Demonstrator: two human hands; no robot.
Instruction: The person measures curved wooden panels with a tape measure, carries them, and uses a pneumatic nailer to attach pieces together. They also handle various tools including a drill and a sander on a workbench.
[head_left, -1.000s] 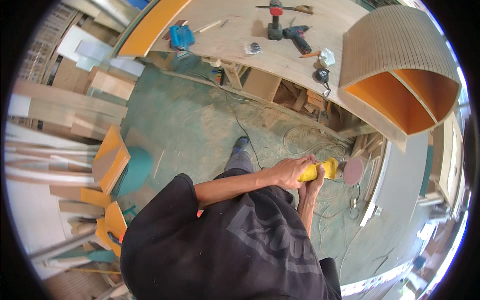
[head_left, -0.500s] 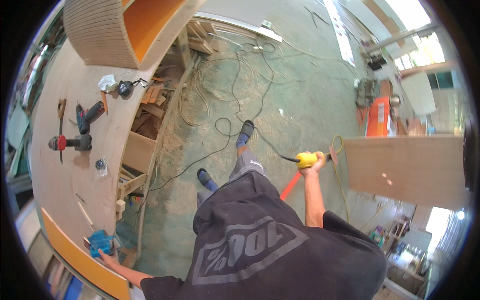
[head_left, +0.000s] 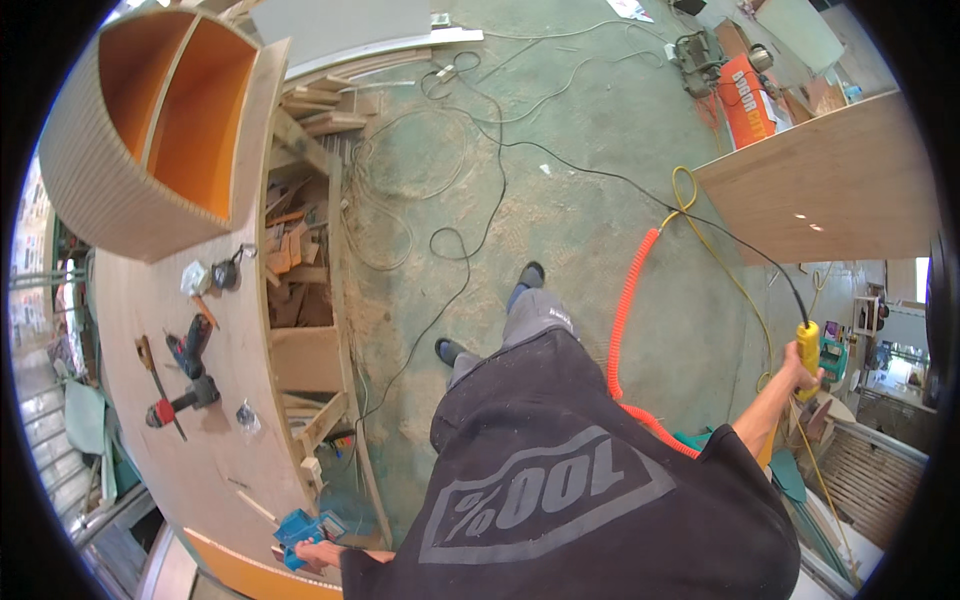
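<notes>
Right hand (head_left: 800, 377): partly hidden behind the yellow tool (head_left: 808, 347); grip detail too small to tell.
Left hand (head_left: 318, 552): mostly covered by the blue tool (head_left: 300, 527), beside the workbench (head_left: 200, 460) edge.
Yellow tool: head hidden, type unclear.
Workbench: cut off at picture rim.

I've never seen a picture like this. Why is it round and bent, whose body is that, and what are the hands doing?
The camera sits on a person's head and looks down through a very wide lens, so straight edges bend. The dark shirt is the wearer's own. Their right hand grips a yellow power tool with a black cord. Their left hand reaches to a blue tool at the edge of a curved wooden workbench. On the bench lie a cordless drill, another power tool and a ribbed curved cabinet with an orange inside. An orange coiled hose and cables lie on the green floor.
</notes>
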